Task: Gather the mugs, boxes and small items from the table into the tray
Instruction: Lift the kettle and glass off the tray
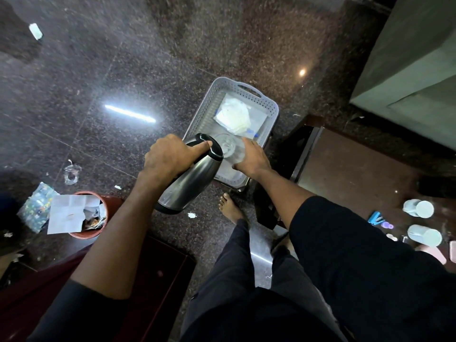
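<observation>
A grey perforated tray (269,102) stands on the dark granite floor ahead of me, with white paper and a plastic bag (234,116) lying inside. My left hand (170,156) grips the handle of a steel kettle (192,181), held tilted over the tray's near end. My right hand (251,159) holds a clear glass (229,148) inside the tray, right beside the kettle's black lid. Two pale mugs (418,208) (424,235) lie on the brown table at the far right with several small items, among them a blue one (376,218).
A red waste bin (97,232) stuffed with paper stands at the lower left beside a patterned packet (37,206). Crumpled clear plastic (71,174) and scraps lie on the floor. A grey-green cabinet (414,65) fills the upper right. My bare foot (230,208) is beside the tray.
</observation>
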Available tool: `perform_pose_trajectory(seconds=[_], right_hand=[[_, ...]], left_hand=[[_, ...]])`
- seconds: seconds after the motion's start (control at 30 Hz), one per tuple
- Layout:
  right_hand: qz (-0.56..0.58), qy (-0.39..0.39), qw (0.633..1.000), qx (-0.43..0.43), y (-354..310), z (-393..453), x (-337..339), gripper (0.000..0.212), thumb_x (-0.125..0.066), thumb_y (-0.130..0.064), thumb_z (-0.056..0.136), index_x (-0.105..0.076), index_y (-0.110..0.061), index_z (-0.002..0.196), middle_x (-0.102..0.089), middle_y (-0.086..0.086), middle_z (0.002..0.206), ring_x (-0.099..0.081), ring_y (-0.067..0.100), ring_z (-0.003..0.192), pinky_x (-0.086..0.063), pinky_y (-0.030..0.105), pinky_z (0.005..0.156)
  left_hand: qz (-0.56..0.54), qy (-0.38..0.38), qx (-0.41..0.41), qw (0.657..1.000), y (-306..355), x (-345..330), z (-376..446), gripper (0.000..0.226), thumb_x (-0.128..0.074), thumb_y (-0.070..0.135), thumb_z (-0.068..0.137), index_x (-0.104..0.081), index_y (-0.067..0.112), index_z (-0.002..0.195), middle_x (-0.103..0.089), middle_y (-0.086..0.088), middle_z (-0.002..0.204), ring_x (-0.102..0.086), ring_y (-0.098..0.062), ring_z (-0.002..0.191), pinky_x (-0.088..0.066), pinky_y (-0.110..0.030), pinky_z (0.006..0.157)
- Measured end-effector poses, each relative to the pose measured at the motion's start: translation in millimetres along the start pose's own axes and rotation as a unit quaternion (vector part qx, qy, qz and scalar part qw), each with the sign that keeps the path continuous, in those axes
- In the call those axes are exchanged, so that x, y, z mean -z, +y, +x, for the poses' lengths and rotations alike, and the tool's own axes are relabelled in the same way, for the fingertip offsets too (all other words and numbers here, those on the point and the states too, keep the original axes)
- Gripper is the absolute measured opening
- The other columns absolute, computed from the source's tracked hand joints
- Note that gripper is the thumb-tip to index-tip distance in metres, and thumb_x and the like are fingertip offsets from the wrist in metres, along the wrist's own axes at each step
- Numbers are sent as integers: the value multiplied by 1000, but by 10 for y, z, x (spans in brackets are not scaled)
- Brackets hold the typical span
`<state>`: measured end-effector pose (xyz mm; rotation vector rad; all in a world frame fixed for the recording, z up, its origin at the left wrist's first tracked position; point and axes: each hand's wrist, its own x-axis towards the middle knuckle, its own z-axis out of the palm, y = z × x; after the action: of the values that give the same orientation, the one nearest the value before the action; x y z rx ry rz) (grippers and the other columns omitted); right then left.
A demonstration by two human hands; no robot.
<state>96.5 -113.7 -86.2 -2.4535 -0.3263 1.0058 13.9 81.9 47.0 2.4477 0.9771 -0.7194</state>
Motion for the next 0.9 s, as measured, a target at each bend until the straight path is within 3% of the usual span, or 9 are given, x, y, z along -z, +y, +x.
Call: perform_pose_trajectory(seconds=[0.2,0.3,0.47,0.6,0.9], right_hand=[[-10,-8,1000,1,-52,-53,-18,83,-89,-30,75,-43,-19,143,-50,7,145,-48,30,136,-47,47,107],[-10,-11,1000,0,-86,-83,-34,78,-88,-29,76,-45,-19,140,-52,7,141,-50,30,133,-47,46,105],[-14,-13,1000,7,-113,-120,-43,71,-88,-29,75,-48,-19,134,-56,7,137,-51,30,130,-48,45,103],[-21,-14,1000,9,-114,-124,-43,73,-88,-28,75,-49,-20,135,-56,6,136,-52,28,130,-49,45,103],[-30,-14,999,4,-134,-116,-28,78,-85,-28,77,-43,-21,142,-54,6,140,-50,29,133,-48,44,103]], left_hand=[[22,7,2,1000,-6,32,-47,114,-35,105,53,-75,6,90,-72,-18,90,-68,-37,81,-56,-40,77],[23,4,11,1000,-27,37,-54,112,-37,105,54,-77,7,91,-74,-18,90,-71,-38,84,-60,-45,84],[17,4,11,1000,-54,56,-63,108,-40,103,57,-76,6,90,-73,-19,91,-72,-39,87,-60,-44,83],[14,8,13,1000,-48,69,-87,107,-42,103,56,-76,7,88,-73,-18,89,-72,-38,84,-60,-43,80],[11,-2,13,1000,-28,95,-106,111,-41,104,57,-76,6,96,-75,-18,93,-74,-39,87,-63,-50,90]])
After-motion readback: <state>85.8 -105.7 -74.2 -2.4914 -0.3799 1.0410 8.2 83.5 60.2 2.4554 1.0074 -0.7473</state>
